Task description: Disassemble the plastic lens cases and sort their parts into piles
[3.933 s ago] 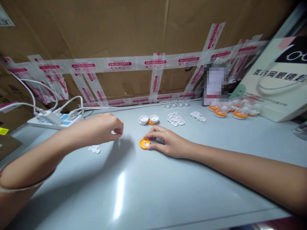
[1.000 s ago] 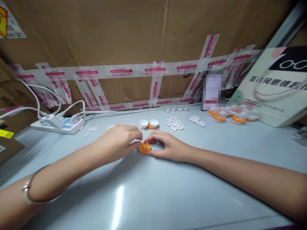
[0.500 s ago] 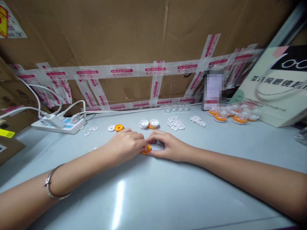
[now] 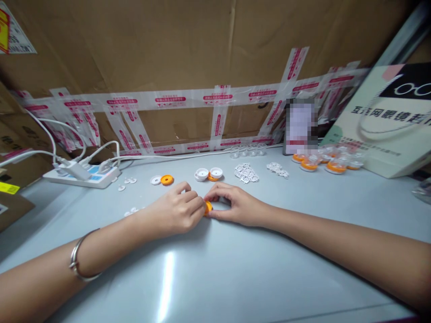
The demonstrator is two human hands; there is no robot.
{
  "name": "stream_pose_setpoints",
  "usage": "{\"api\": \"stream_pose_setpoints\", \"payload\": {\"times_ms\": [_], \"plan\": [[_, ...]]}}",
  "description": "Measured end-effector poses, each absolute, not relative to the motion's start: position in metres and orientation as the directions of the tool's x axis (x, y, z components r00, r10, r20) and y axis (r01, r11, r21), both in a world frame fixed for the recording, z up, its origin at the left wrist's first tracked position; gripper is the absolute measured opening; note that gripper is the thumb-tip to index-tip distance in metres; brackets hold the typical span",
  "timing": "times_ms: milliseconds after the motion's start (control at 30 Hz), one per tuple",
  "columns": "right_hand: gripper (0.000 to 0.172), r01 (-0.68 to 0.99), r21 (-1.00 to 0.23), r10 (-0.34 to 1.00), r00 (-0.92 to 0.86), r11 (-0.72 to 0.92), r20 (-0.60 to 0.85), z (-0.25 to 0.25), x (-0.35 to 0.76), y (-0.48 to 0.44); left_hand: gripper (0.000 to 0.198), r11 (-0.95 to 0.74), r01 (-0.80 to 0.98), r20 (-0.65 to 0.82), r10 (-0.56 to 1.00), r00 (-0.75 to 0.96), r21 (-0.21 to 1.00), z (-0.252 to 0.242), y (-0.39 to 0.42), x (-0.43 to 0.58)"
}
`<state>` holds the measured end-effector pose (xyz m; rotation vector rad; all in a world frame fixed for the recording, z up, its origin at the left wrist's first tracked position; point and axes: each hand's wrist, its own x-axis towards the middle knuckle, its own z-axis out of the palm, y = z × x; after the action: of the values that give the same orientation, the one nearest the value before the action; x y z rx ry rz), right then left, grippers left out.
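Observation:
Over the middle of the table, my right hand (image 4: 232, 204) pinches an orange round plastic cap (image 4: 208, 207) between thumb and fingers. My left hand (image 4: 183, 207) is closed against the cap's left side and covers part of it. Its fingertips are turned away, so whatever they hold is hidden. Behind the hands lie white round caps (image 4: 202, 174), one beside another white cap (image 4: 216, 172) that rests on an orange piece. An orange disc (image 4: 167, 180) and a white disc (image 4: 155, 180) lie farther left.
White gear-like parts (image 4: 247, 173) and clear domes (image 4: 257, 150) lie at the back. Orange-based clear-topped pieces (image 4: 336, 167) cluster right, near a phone (image 4: 301, 128) and a paper bag (image 4: 387, 148). Small white pieces (image 4: 131, 181) lie near a power strip (image 4: 101, 177). A taped carton (image 4: 188, 58) stands behind.
My left hand has rolled over and drawn its fingers in at the cap, its wrist shifting slightly right. Small white pieces now show behind the left wrist. My right hand stays put.

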<state>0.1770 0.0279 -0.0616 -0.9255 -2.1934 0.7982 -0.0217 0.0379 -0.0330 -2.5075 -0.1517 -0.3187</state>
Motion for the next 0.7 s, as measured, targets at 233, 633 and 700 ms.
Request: {"api": "stream_pose_setpoints", "payload": {"times_ms": [233,633,700], "plan": [[0.018,0.392,-0.718,0.768,-0.560,0.576,0.310,-0.061,0.176,0.028,0.020,-0.860,0.261,0.319,0.122,0.940,-0.439,-0.036,0.038,-0.021],[0.021,0.420,-0.694,0.765,-0.569,0.585,0.301,-0.064,0.178,0.028,0.024,-0.868,0.416,0.385,0.298,0.874,-0.272,-0.041,0.041,-0.020],[0.021,0.418,-0.697,0.766,-0.569,0.582,0.299,-0.064,0.177,0.028,0.024,-0.850,0.470,0.324,0.386,0.863,-0.238,-0.030,0.043,-0.022]]}}
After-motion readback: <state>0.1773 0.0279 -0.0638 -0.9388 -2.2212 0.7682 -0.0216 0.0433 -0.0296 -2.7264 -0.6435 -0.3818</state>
